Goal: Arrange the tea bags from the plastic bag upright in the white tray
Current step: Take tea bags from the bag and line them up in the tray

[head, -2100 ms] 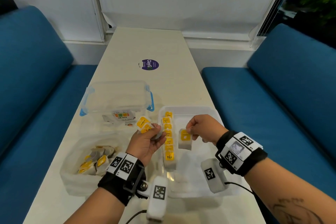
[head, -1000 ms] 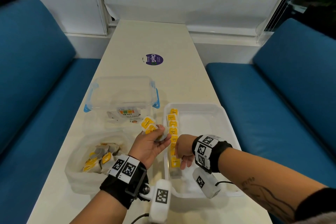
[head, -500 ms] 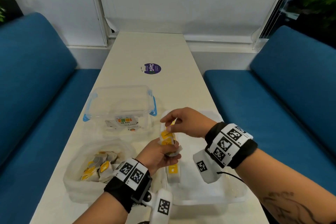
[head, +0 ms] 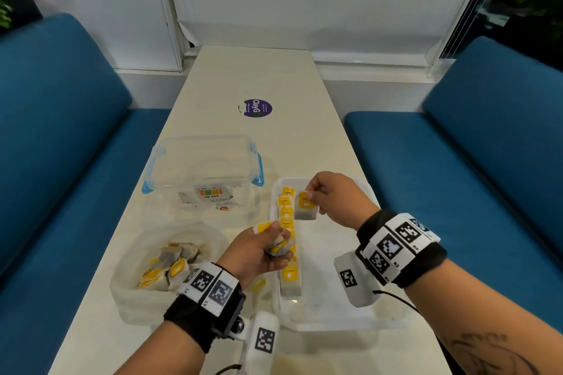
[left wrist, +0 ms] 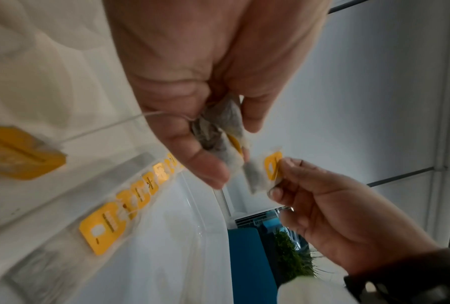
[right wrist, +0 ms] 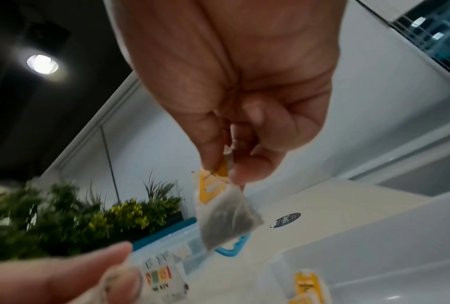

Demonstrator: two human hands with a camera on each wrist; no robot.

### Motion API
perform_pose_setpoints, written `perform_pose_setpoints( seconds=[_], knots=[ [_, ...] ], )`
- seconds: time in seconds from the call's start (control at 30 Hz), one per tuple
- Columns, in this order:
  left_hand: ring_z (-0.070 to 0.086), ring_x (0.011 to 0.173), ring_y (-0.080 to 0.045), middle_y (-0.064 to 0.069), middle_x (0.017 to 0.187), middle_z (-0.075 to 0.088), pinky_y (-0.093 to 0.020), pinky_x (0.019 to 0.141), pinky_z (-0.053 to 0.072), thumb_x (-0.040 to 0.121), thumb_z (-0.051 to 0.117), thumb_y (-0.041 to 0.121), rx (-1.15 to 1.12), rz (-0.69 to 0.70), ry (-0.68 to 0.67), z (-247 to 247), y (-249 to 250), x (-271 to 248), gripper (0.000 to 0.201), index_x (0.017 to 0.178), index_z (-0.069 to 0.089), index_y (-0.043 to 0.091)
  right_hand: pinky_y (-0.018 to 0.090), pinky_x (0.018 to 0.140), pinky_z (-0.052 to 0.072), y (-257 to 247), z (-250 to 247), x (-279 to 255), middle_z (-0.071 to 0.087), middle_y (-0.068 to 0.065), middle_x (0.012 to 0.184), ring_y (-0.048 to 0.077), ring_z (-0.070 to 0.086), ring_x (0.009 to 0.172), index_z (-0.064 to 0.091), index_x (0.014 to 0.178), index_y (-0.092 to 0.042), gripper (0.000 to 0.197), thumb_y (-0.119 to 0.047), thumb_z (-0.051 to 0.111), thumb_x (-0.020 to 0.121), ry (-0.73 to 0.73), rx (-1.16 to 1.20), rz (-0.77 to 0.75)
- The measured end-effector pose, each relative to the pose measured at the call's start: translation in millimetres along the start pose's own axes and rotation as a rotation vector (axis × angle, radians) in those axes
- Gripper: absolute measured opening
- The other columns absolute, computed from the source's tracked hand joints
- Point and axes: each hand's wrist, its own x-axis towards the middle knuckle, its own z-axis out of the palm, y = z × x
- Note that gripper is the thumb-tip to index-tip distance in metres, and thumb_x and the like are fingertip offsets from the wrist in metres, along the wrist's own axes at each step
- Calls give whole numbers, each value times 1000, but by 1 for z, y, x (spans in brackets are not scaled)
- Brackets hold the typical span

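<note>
My right hand [head: 310, 194] pinches one tea bag [head: 306, 207] by its yellow-tagged top, and it hangs over the far end of the white tray [head: 323, 321]. The same tea bag [right wrist: 225, 218] dangles below the fingertips in the right wrist view. My left hand [head: 278, 236] grips a small bunch of tea bags [head: 276, 246] just left of the tray's near half. A row of upright tea bags [head: 288, 271] stands along the tray's left wall. The plastic bag [head: 131, 286] with several more tea bags [head: 170, 266] lies at the near left.
A clear lidded box with blue clips [head: 204, 167] stands behind the plastic bag, left of the tray's far end. A purple round sticker [head: 258, 108] lies further up the narrow table. Blue sofas flank both sides of the table.
My right hand set a bag at the row's near end, came back to the left hand's bunch, took one bag and has lifted it away to the far right.
</note>
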Motion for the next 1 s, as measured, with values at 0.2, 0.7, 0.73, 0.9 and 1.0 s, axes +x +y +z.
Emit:
perform_pose_setpoints(
  seconds=[0.2,0.7,0.73,0.9,1.0],
  knots=[
    [65,56,-15,-11,76,62,-21,48,52,96,46,28,-66,19,86,-5,-1,0,27,84,60,8,6,32,29,12,8,-9,55,-2,58,-4,45,31,55,86,-14,7,-14,52,93,-210,-136,134],
    [64,64,-19,-12,77,63,-22,49,53,98,41,32,-116,29,118,-6,1,-5,35,83,62,8,24,56,44,26,86,-14,58,1,61,14,52,46,48,99,-11,5,-13,46,95,-860,-485,185],
    [63,65,-20,-12,78,63,-22,49,53,98,41,32,-115,25,119,-6,1,-5,34,84,62,8,24,55,44,27,89,-12,58,2,61,13,53,42,49,99,-9,6,-12,46,95,-859,-493,198],
    [63,68,-21,-9,78,64,-22,52,53,97,43,27,-118,23,119,-9,-4,-7,30,82,62,10,28,54,48,31,95,-2,63,8,63,11,56,35,54,111,7,24,-9,46,95,-824,-454,319],
    [62,72,-23,-8,81,63,-23,53,52,97,43,23,-122,18,113,-9,-5,-7,28,82,62,10,33,65,52,31,98,3,66,14,75,15,60,41,50,120,13,33,-9,46,96,-845,-438,384]
  ],
)
